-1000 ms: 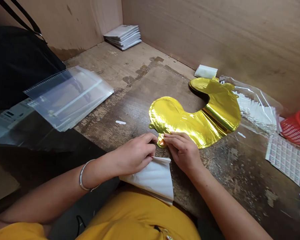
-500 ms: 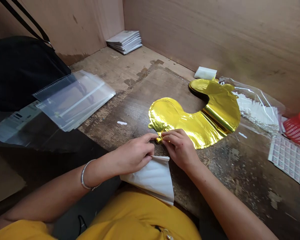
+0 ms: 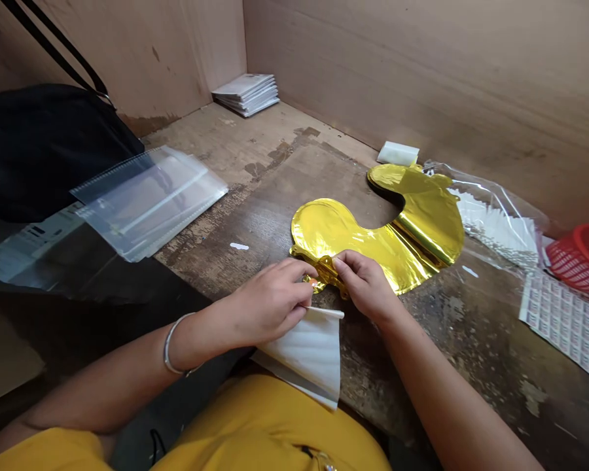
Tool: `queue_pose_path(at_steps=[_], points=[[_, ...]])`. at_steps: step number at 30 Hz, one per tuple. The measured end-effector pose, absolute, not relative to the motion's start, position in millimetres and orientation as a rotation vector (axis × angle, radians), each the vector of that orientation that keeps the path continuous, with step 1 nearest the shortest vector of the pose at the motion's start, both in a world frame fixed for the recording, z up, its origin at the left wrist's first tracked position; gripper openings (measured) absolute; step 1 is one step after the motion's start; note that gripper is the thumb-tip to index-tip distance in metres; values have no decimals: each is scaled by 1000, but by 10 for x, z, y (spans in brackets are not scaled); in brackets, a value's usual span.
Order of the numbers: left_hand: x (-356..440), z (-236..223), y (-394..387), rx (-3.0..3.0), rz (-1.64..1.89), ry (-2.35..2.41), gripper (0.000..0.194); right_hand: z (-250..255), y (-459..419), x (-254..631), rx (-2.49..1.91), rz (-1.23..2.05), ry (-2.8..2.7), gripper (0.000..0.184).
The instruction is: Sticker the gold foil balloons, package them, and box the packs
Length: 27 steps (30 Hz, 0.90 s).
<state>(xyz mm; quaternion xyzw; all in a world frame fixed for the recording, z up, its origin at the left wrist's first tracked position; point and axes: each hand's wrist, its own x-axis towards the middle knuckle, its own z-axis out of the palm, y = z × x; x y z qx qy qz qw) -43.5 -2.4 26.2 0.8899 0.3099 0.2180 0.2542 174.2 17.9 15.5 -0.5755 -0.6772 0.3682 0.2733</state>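
A shiny gold foil balloon (image 3: 319,229), flat and curved, lies in front of me on the worn table; its far end looks stacked in several layers. My right hand (image 3: 368,288) is closed on a lifted part of the balloon's near edge, thumb on top. Close by on the left, my left hand (image 3: 279,301) has its thumb and forefinger drawn together at the same edge, where a small orange spot shows. A white paper-like sheet (image 3: 314,353) hangs from the lower fingers of that hand, toward my lap.
Clear plastic sleeves (image 3: 152,196) and a black bag (image 3: 44,150) are at left. White packets (image 3: 248,91) are stacked in the far corner. On the right are a plastic bag of white sticks (image 3: 495,222), a red basket (image 3: 579,261) and a sticker sheet (image 3: 564,320).
My right hand has shifted slightly right and changed its grip, lifting part of the balloon's near edge. The fingers of both hands are farther apart. The white sheet stays with my left hand.
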Motion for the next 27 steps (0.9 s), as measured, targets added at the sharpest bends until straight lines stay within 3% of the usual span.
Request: queue_pose_path(at_steps=[4, 6, 10, 17, 21, 23, 27], points=[[-366, 198, 90, 2459, 515, 701, 11, 143, 155, 1773, -1433, 1063, -1853, 27], [-340, 161, 120, 2470, 495, 681, 10, 118, 142, 1798, -1399, 996, -1910, 34], [-337, 136, 103, 2480, 503, 682, 9, 66, 158, 1823, -1453, 873, -1892, 18], [-309, 137, 132, 2557, 423, 665, 9, 24, 296, 1799, -1655, 858, -1647, 43], [-272, 147, 189, 2529, 392, 679, 9, 22, 228, 1842, -1529, 763, -1824, 31], [-269, 152, 200, 2518, 384, 693, 8, 24, 123, 1896, -1465, 566, -1988, 36], [-291, 153, 193, 2491, 394, 663, 8, 92, -20, 2063, -1542, 396, -2002, 16]])
